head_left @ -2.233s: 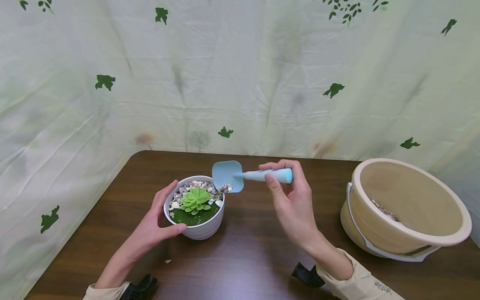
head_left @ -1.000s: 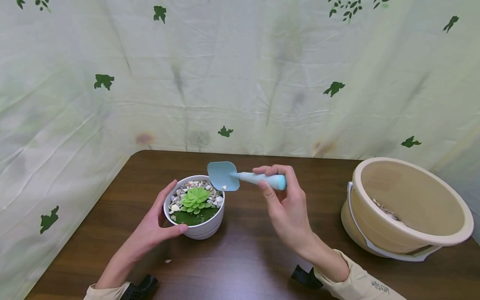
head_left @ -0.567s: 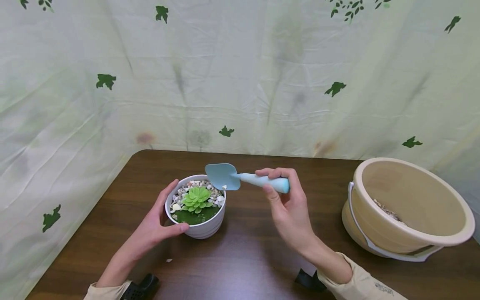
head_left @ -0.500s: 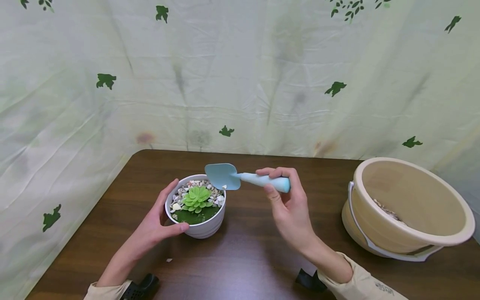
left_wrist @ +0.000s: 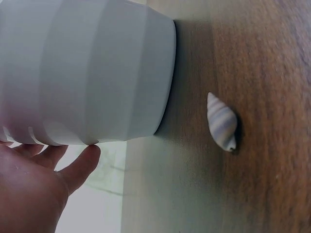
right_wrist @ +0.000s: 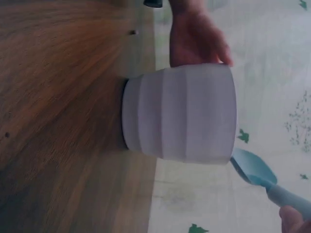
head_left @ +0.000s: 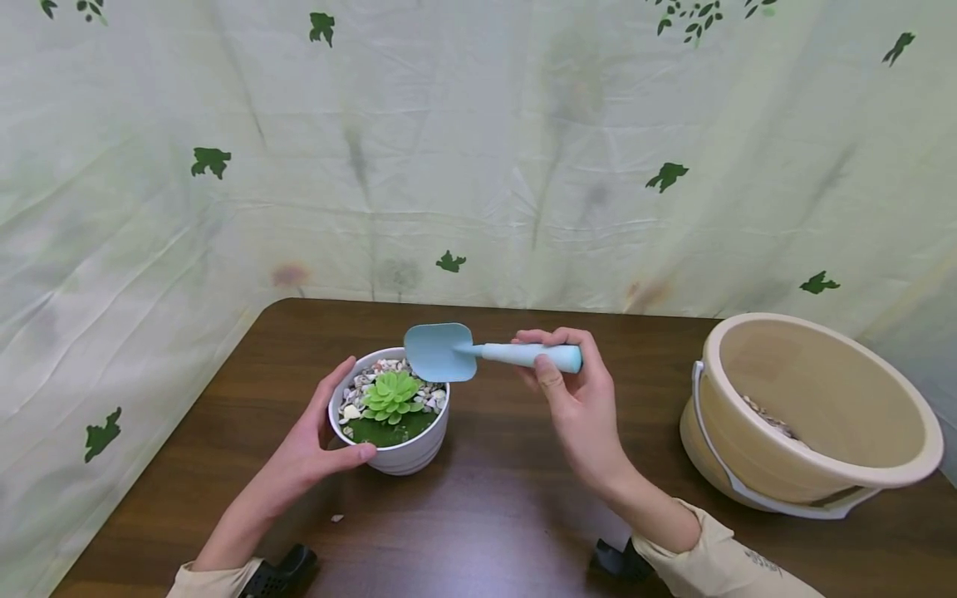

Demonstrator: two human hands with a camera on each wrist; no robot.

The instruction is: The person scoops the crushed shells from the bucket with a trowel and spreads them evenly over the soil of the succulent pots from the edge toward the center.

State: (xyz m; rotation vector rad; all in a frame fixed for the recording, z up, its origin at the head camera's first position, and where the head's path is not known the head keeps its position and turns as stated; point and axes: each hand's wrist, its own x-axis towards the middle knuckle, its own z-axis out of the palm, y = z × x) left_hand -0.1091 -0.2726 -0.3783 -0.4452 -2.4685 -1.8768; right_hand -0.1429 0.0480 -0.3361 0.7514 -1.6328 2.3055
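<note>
A white ribbed flower pot stands upright on the table, holding a green succulent with pebbles and shells around its far side and green moss in front. My left hand grips the pot from the left, thumb at the near rim and fingers along its side. Between thumb and fingers of my right hand is the handle of a light blue trowel. Its blade hovers over the pot's right far rim, and I see no stones on it. In the right wrist view the blade's tip meets the pot's rim.
A beige bucket with a grey handle stands at the right, some pebbles or shells inside. One striped shell lies on the table in front of the pot. A leaf-patterned curtain hangs behind.
Pebbles or shells on the trowel have slid off into the pot; the last white piece is gone from the blade. The trowel has shifted slightly left. My left hand stays on the pot.
</note>
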